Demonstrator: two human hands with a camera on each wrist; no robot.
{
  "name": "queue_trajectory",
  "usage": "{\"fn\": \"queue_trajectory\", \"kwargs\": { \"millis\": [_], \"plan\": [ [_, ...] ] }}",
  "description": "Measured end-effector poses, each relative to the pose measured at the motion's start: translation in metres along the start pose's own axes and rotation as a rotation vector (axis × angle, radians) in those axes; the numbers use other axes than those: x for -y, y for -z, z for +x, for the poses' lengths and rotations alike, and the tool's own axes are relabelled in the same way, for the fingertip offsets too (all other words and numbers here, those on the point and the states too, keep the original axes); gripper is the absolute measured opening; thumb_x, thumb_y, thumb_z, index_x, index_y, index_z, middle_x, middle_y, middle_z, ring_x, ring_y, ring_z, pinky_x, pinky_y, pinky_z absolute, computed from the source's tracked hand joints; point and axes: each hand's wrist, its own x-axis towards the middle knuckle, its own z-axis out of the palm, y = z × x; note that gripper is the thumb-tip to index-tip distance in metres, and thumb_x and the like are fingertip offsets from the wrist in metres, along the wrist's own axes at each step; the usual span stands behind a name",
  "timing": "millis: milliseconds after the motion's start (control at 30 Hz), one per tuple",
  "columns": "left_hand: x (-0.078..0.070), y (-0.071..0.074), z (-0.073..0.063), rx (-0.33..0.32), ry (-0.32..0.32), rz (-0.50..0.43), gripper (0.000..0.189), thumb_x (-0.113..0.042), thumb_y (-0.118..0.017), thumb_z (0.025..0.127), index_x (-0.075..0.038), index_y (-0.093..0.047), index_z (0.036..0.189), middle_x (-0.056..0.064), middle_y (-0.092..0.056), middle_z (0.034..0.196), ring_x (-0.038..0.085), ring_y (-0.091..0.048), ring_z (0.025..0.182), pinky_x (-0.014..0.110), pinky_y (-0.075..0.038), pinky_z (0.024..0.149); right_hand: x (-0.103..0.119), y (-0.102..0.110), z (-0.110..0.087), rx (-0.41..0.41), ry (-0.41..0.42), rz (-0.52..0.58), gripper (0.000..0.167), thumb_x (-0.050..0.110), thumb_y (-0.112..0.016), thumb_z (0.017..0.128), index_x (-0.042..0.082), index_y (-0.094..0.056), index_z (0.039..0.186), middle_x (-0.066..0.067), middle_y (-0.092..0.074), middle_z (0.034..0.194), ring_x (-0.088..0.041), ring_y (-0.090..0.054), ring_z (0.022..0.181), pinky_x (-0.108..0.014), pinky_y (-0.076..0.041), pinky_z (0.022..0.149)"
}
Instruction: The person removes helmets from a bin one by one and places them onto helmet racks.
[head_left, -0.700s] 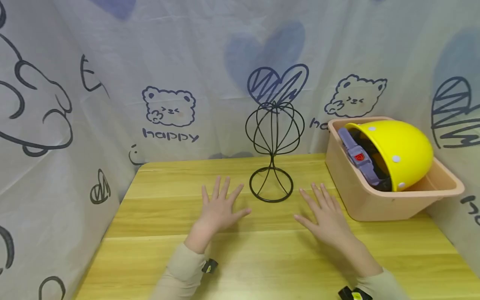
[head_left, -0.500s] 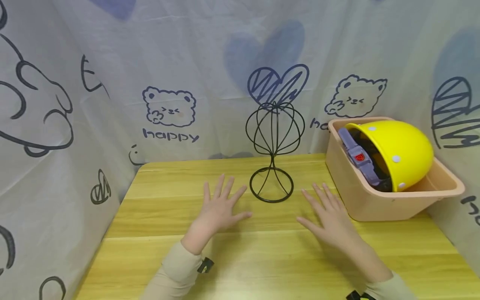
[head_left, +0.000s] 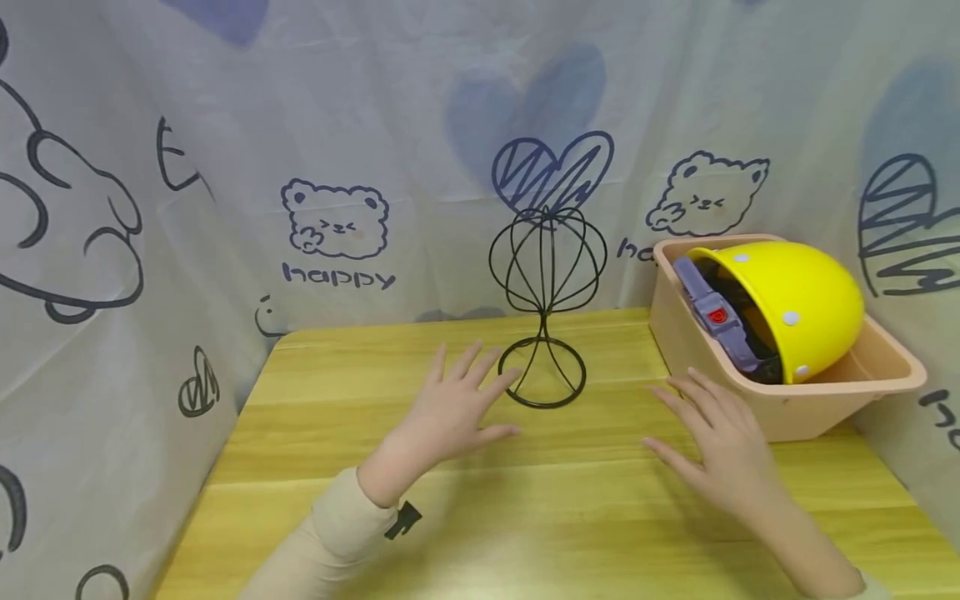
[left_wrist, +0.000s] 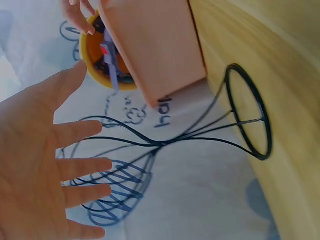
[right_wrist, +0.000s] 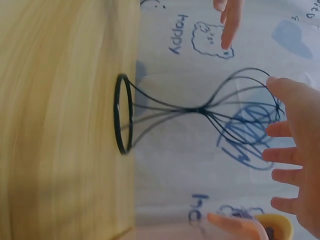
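Observation:
My left hand (head_left: 446, 412) hovers over the table, fingers spread and holding nothing, just left of and in front of a black wire stand (head_left: 543, 317). That stand has a round cage top and a ring base, and it stands upright. Fingers also apart, my right hand (head_left: 723, 446) is in the air in front of a peach plastic bin (head_left: 750, 408), touching nothing that I can see. Inside the bin a yellow helmet (head_left: 817, 300) lies on its side, its opening turned left. A purple strap (head_left: 716, 317) with a red-marked buckle crosses that opening.
The wooden table (head_left: 330, 442) meets a white curtain (head_left: 420, 100) with drawn bears and hearts at the back and sides. The bin takes up the table's back right corner, and the wire stand is near the back edge, left of it.
My right hand has moved right, nearer the bin. My left hand has shifted slightly right, closer to the stand's base. Stand, bin and helmet stay in place.

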Motion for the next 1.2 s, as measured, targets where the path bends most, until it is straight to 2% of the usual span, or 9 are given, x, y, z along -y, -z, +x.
{"fn": "queue_trajectory", "kwargs": {
  "millis": [300,433,567,667,833,900,1000,1100,1200],
  "plan": [
    [-0.013,0.016,0.017,-0.256,-0.139,0.051,0.061,-0.062,-0.053,0.090,-0.027,-0.051,0.140,0.004,-0.055,0.141,0.028,-0.048,0.133,0.057,-0.035,0.110,-0.017,0.028,-0.007,-0.226,0.011,-0.004,0.065,0.062,-0.051,0.092,0.002,-0.072,0.107,-0.017,-0.069,0.104,-0.040,-0.058,0.104,-0.021,-0.026,0.116],
    [-0.020,0.019,0.029,-0.350,-0.181,0.051,0.055,-0.058,-0.056,0.090,-0.025,-0.056,0.135,0.003,-0.061,0.134,0.026,-0.055,0.124,0.051,-0.043,0.103,-0.026,0.038,-0.012,-0.301,-0.013,-0.038,0.067,0.062,-0.051,0.091,-0.001,-0.072,0.100,-0.020,-0.069,0.099,-0.040,-0.057,0.096,-0.013,-0.025,0.111],
    [-0.027,0.020,0.043,-0.390,-0.211,0.045,0.052,-0.057,-0.056,0.091,-0.025,-0.059,0.131,0.001,-0.063,0.130,0.024,-0.057,0.119,0.046,-0.046,0.097,-0.033,0.048,-0.018,-0.319,-0.059,-0.092,0.071,0.064,-0.049,0.091,-0.004,-0.071,0.096,-0.022,-0.067,0.096,-0.041,-0.056,0.092,-0.010,-0.021,0.106],
    [-0.033,0.019,0.053,-0.404,-0.224,0.054,0.049,-0.056,-0.055,0.092,-0.025,-0.060,0.130,0.000,-0.065,0.127,0.023,-0.058,0.115,0.041,-0.047,0.091,-0.040,0.054,-0.022,-0.323,-0.079,-0.130,0.073,0.065,-0.048,0.091,-0.005,-0.071,0.094,-0.022,-0.066,0.094,-0.042,-0.056,0.090,-0.018,-0.033,0.099],
    [-0.044,0.015,0.070,-0.485,-0.261,0.112,0.044,-0.054,-0.058,0.091,-0.025,-0.063,0.123,-0.003,-0.067,0.115,0.020,-0.059,0.101,0.035,-0.043,0.076,-0.054,0.062,-0.029,-0.320,-0.092,-0.179,0.074,0.065,-0.047,0.092,-0.006,-0.070,0.094,-0.023,-0.065,0.091,-0.042,-0.056,0.086,-0.025,-0.036,0.089],
    [-0.049,0.012,0.076,-0.523,-0.274,0.138,0.042,-0.054,-0.059,0.090,-0.026,-0.064,0.121,-0.004,-0.068,0.112,0.019,-0.058,0.098,0.034,-0.041,0.075,-0.059,0.066,-0.032,-0.295,-0.113,-0.198,0.076,0.066,-0.045,0.092,-0.006,-0.069,0.095,-0.023,-0.064,0.093,-0.042,-0.055,0.087,-0.020,-0.033,0.093],
    [-0.057,0.010,0.085,-0.559,-0.286,0.154,0.040,-0.054,-0.060,0.089,-0.026,-0.065,0.118,-0.006,-0.068,0.110,0.018,-0.058,0.098,0.033,-0.041,0.076,-0.066,0.071,-0.036,-0.257,-0.149,-0.237,0.079,0.069,-0.042,0.092,-0.006,-0.068,0.096,-0.023,-0.063,0.096,-0.043,-0.054,0.090,-0.029,-0.037,0.095],
    [-0.065,0.007,0.094,-0.559,-0.294,0.153,0.040,-0.055,-0.059,0.090,-0.026,-0.064,0.117,-0.006,-0.068,0.110,0.017,-0.058,0.100,0.034,-0.043,0.080,-0.075,0.076,-0.039,-0.243,-0.158,-0.288,0.082,0.070,-0.038,0.092,-0.007,-0.066,0.095,-0.024,-0.062,0.096,-0.045,-0.054,0.090,-0.051,-0.040,0.083],
    [-0.073,0.004,0.101,-0.524,-0.308,0.131,0.041,-0.055,-0.059,0.090,-0.025,-0.063,0.118,-0.004,-0.067,0.113,0.018,-0.057,0.105,0.035,-0.044,0.086,-0.084,0.080,-0.042,-0.238,-0.150,-0.333,0.084,0.071,-0.035,0.092,-0.008,-0.065,0.092,-0.025,-0.060,0.094,-0.046,-0.054,0.088,-0.057,-0.041,0.073]
  ]
}}
